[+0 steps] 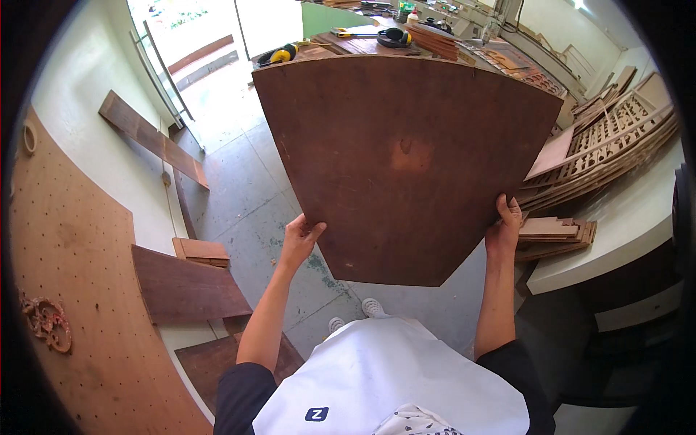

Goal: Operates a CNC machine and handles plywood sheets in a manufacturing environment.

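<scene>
A large dark brown wooden panel [377, 145] is held up in front of me, its broad face toward me. My left hand [299, 239] grips its left edge low down, the thumb on the near face and the fingers partly hidden behind. On the right edge, a little higher, my right hand [505, 221] holds the panel the same way, thumb in front. The panel looks wider at the far end than at the near end. A lighter reddish patch and a few scuffs mark its surface.
Beyond the panel, a workbench carries yellow-and-black ear muffs [394, 38] and stacked boards. Carved lattice panels [616, 141] and wood pieces [554, 229] are stacked at right. A pegboard [65, 239], a leaning plank [154, 139] and brown boards [185, 285] line the left. An open doorway is far left.
</scene>
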### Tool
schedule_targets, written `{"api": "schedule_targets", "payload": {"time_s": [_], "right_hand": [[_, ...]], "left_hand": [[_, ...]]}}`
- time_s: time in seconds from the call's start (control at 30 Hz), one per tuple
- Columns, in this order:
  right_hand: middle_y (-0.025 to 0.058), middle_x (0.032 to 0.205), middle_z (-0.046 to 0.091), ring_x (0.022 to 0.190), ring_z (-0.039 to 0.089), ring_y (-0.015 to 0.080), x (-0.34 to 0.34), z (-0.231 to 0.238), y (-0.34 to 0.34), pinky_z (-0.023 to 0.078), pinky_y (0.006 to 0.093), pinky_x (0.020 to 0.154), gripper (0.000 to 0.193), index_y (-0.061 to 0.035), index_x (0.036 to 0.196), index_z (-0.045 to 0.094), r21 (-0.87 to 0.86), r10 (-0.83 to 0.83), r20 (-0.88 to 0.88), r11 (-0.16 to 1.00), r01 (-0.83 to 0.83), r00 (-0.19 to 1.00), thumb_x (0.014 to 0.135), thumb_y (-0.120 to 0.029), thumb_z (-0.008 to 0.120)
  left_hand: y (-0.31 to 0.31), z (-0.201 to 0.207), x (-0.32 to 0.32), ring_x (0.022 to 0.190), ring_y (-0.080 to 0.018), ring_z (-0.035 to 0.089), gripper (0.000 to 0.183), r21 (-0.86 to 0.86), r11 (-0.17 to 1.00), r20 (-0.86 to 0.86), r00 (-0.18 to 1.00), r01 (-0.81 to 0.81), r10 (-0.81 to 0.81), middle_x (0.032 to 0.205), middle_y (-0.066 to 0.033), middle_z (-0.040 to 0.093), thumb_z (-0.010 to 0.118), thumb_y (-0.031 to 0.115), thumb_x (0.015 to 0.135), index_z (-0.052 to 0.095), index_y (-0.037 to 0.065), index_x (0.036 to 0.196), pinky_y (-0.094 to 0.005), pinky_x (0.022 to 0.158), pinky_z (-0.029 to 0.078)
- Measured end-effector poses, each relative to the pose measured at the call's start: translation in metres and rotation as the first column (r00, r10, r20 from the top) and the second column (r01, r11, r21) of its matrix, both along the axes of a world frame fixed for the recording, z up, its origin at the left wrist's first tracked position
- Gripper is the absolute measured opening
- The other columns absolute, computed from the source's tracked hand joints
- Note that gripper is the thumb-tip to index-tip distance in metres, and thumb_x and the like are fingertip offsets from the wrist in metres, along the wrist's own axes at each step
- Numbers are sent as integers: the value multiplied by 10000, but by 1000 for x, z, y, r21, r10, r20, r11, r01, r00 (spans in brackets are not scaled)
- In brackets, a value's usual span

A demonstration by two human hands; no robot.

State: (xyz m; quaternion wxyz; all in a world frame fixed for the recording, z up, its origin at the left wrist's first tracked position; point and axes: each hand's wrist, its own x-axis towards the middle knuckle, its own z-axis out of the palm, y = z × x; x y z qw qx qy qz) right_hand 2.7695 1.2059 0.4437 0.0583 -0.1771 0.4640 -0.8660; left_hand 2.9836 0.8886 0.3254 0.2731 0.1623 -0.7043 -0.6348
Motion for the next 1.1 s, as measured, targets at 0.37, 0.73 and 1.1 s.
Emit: {"api": "schedule_targets", "payload": {"time_s": [0.37,0.73,1.1], "right_hand": [[47,1011,609,924,560,155,-1,-4,-15,402,315,884,315,-27,1027,573,9,39,40,999,-39,998,770,-159,700],[45,1012,615,946,554,154,3,-9,-20,397,313,889,338,-41,1028,579,21,55,48,998,-56,997,756,-187,717],[42,1012,618,961,553,161,8,-12,-19,394,314,884,360,-35,1035,585,32,50,29,998,-51,998,749,-205,723]], "left_hand": [[-9,0,13,844,-109,583,238,-51,997,29,998,-59,61,916,-44,638,624,76,828,585,-26,1040,-254,754,472],[-14,-4,20,835,-98,582,237,-72,995,32,997,-68,70,907,-48,645,627,72,822,588,-27,1034,-250,746,473],[-15,-6,25,823,-93,579,250,-71,995,2,998,-68,69,902,-41,644,640,101,821,589,-23,1032,-245,742,472]]}}
